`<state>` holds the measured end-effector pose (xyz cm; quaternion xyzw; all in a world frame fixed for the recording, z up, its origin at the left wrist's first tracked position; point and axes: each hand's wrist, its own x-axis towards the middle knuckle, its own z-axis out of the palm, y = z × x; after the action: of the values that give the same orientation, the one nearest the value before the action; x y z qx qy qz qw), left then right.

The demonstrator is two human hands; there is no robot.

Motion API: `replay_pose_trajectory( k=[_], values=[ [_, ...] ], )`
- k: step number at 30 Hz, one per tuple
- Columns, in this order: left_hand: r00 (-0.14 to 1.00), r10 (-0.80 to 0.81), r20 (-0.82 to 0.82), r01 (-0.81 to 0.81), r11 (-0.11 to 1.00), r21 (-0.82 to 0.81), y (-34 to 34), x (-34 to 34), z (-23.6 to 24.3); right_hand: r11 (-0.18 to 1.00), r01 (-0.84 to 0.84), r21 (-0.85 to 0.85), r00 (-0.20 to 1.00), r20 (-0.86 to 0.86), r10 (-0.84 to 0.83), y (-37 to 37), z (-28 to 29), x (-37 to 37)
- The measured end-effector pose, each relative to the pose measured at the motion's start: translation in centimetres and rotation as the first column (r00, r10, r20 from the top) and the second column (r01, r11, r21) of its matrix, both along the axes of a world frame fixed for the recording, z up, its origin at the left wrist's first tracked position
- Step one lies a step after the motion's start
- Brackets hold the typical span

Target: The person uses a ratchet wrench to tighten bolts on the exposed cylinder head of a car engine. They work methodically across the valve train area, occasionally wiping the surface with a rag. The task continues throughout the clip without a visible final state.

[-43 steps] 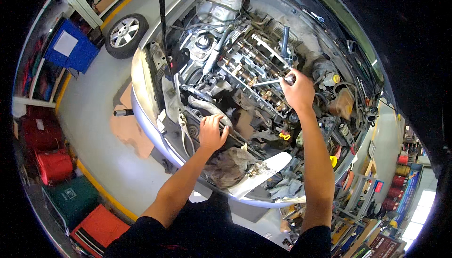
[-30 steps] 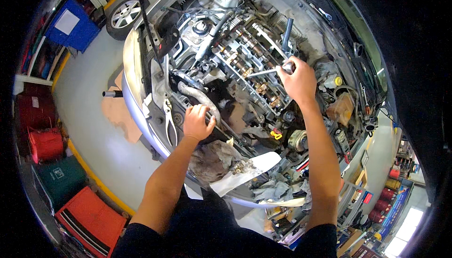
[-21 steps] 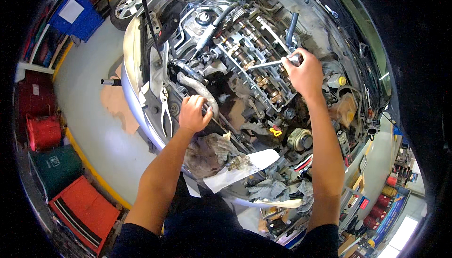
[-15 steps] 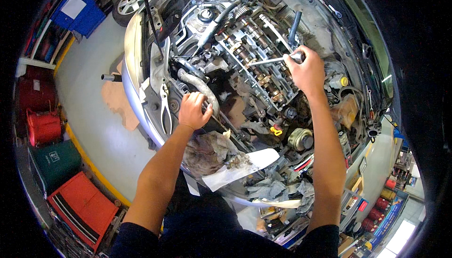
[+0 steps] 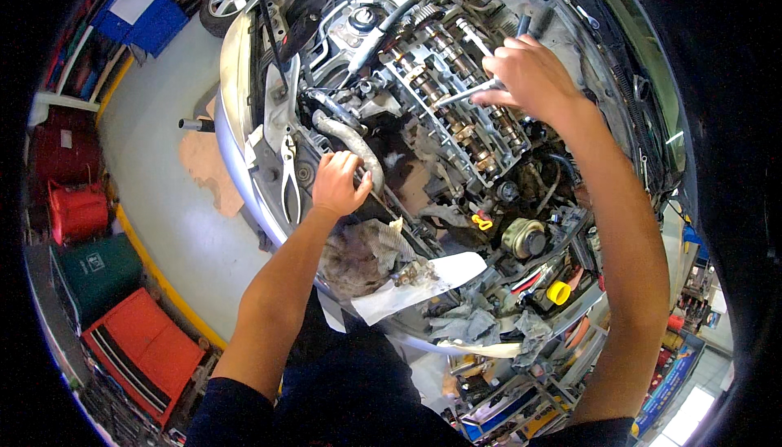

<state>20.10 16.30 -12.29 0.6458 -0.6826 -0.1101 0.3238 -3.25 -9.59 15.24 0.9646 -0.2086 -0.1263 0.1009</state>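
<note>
In my right hand (image 5: 533, 76) is a ratchet (image 5: 543, 22) whose dark handle rises past my knuckles, partly blurred. Its silver extension bar (image 5: 466, 93) reaches down to the opened cylinder head (image 5: 456, 105), where the camshafts (image 5: 467, 139) lie exposed. My fingers hide where bar and handle meet. My left hand (image 5: 336, 184) is curled over the car's front crossmember (image 5: 389, 214), beside a grey hose (image 5: 352, 144). Left of that hand, silver pliers (image 5: 288, 176) lie on the front panel.
White paper (image 5: 419, 286) bearing small dirty parts lies at the near edge beside grey rags (image 5: 472, 326). A yellow cap (image 5: 559, 292) and yellow pull ring (image 5: 481, 222) show nearby. A dark prop rod (image 5: 265, 19) stands at the front left. Red cabinet (image 5: 147, 349) at lower left.
My right hand has swung up and to the right around the bar, and the ratchet handle now points away from me. The yellow cap now shows beside my forearm. My left hand stays put.
</note>
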Motion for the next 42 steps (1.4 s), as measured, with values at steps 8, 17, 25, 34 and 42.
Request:
replay_pose_trajectory(
  k=[8, 17, 25, 34, 42],
  values=[
    [1.0, -0.004, -0.021, 0.004, 1.0, 0.021, 0.1, 0.1, -0.4, 0.773, 0.593, 0.228, 0.754, 0.179, -0.632, 1.1, -1.9, 2.8],
    [1.0, 0.004, -0.025, -0.004, 1.0, 0.022, 0.1, 0.1, -0.5, 0.839, 0.531, 0.12, 0.846, -0.016, -0.533, 0.7, -0.1, 2.9],
    [1.0, 0.005, -0.022, -0.004, 0.999, 0.036, 0.1, 0.0, -0.2, 0.997, -0.023, 0.076, 0.976, 0.218, 0.006, -1.4, -1.8, -0.6],
    [1.0, 0.011, -0.009, -0.011, 1.0, 0.03, 0.1, 0.0, -0.5, 0.643, 0.692, 0.328, 0.658, 0.079, -0.749, 0.5, -0.6, 2.7],
    [1.0, 0.002, -0.014, -0.002, 0.999, 0.037, 0.0, -0.1, -0.2, 0.76, 0.611, 0.221, 0.711, 0.271, -0.649, 1.3, 1.1, 1.6]
  ],
)
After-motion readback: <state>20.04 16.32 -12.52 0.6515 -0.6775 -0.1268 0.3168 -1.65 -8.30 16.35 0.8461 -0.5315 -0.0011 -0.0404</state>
